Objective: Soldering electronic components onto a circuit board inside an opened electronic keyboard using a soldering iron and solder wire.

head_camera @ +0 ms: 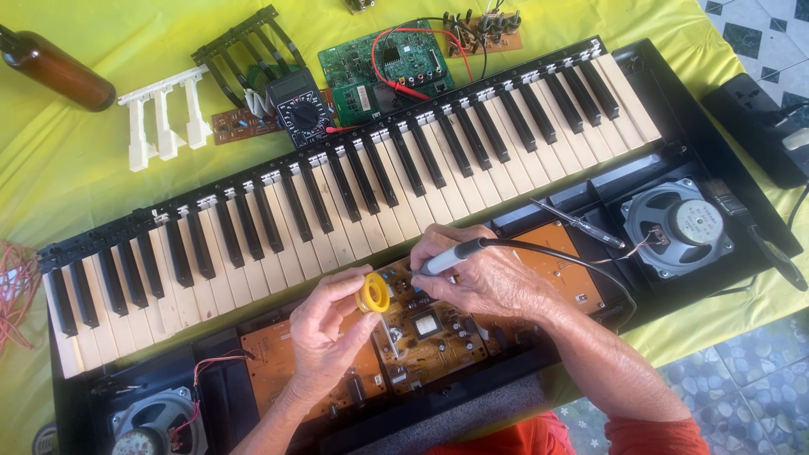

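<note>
An opened electronic keyboard (pixel 354 202) lies across a yellow cloth, its brown circuit boards (pixel 421 324) exposed below the keys. My left hand (pixel 324 337) holds a small yellow solder spool (pixel 372 292) just above the middle board. My right hand (pixel 476 274) grips a soldering iron (pixel 451 255) with a grey handle and black cable, its tip pointing down-left at the board beside the spool. The iron's tip is hidden by my fingers.
A screwdriver (pixel 577 223) lies by the right speaker (pixel 678 226); a second speaker (pixel 147 421) sits lower left. Behind the keys are a multimeter (pixel 299 109), a green board (pixel 383 67), loose white keys (pixel 164 122), a brown bottle (pixel 55 72) and a black power strip (pixel 758 122).
</note>
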